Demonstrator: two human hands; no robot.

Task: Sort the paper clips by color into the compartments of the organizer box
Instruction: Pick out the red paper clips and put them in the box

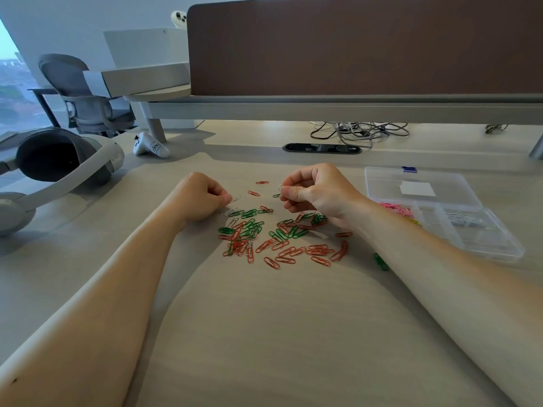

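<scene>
L hand (202,198) pinches white clip (236,198), mid-frame; R hand (317,192) pinches second white clip (279,186) above red & green clip pile (273,236); organizer box (487,239) at right

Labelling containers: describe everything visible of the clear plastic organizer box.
The clear plastic organizer box lies on the pale wooden desk, right of the red and green paper clips, lid swung open away from the person. The lid carries a white label and a blue clasp. Dividers split the base; pink paper clips lie in one compartment, white paper clips in another.
</scene>
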